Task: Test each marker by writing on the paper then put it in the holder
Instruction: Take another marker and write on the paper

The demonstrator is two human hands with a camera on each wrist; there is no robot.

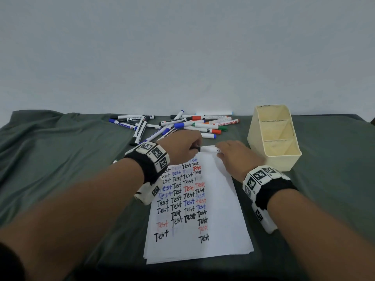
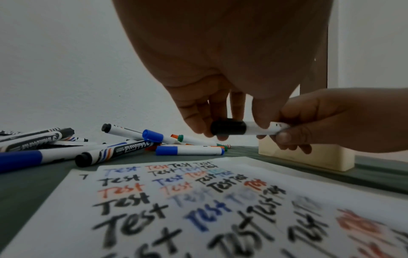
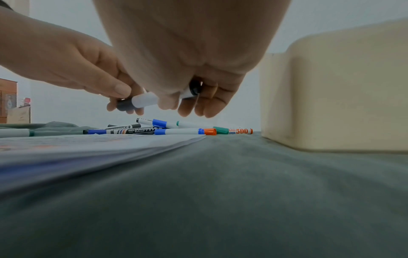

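Pinching 1 black-capped marker [image 2: 247, 130]: left hand [image 1: 183, 146] fingers on cap; right hand [image 1: 233, 154] fingers round barrel

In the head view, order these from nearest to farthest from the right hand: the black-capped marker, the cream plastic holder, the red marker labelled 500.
1. Black-capped white marker: gripped by the right hand itself, the left hand at its cap.
2. Cream plastic holder: just to the hand's right on the green cloth.
3. Red marker labelled 500: farther back, in the pile.
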